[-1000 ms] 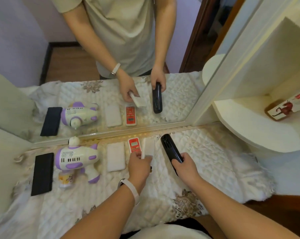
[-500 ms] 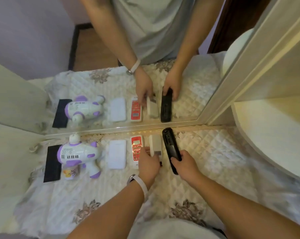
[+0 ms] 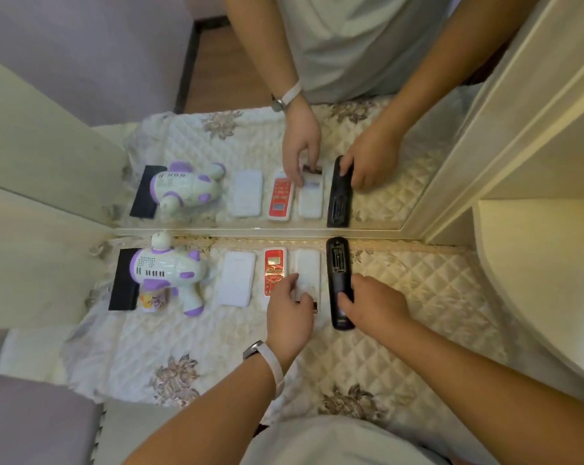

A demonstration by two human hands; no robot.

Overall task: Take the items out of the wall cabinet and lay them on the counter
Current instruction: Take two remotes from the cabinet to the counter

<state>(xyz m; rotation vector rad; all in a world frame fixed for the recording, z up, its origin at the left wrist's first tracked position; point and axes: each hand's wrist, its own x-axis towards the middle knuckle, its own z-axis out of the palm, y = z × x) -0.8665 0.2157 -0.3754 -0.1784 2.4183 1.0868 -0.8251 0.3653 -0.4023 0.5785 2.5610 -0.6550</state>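
On the quilted cloth of the counter [image 3: 418, 297] a row of items lies along the mirror: a black flat case [image 3: 122, 280], a white and purple toy gun [image 3: 169, 268], a white box [image 3: 236, 278], a red remote [image 3: 274, 266], a white remote [image 3: 308, 263] and a black remote [image 3: 339, 263]. My left hand [image 3: 292, 312] rests on the near end of the white remote, fingers on it. My right hand [image 3: 374, 305] has its fingertips on the lower part of the black remote, which lies flat with its battery bay uncovered.
A mirror [image 3: 250, 146] behind the row doubles everything. The cabinet's white rounded shelf [image 3: 545, 280] juts out at the right. A small yellow bottle [image 3: 151, 300] stands under the toy gun. Lilac chair backs show at the left.
Both remotes have come down flat onto the cloth beside the red remote. My hands have slid back to their near ends. The view has tilted downward and the cabinet's shelf box has left the frame.
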